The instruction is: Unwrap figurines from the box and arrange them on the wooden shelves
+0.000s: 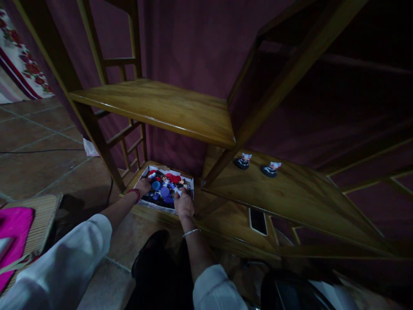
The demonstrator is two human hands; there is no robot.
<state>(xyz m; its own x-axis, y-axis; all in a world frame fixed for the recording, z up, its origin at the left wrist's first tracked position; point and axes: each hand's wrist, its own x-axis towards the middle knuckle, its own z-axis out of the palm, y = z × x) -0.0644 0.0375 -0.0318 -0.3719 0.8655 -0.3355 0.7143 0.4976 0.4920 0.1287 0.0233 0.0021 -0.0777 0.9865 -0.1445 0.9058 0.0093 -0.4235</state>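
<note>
A shallow white-walled box (191, 189) full of small figurines sits on the low shelf. The figurines (161, 181) inside are red, blue, purple and black, some on round bases. Over the box's left side reaches my left hand (143, 186), its fingertips lost among dark pieces, so its grip is unclear. My right hand (184, 204) is inside the right part of the box, with fingers closed round a small white-and-purple figurine (177, 193), partly hidden by them.
Two figurines on dark bases, one (244, 160) left of the other (270, 168), stand on the shelf to the right. A wooden board (161, 103) overhangs the box. A phone-like dark slab (258, 221) lies on the lower shelf. Pink cloth (16, 228) covers a woven seat at left.
</note>
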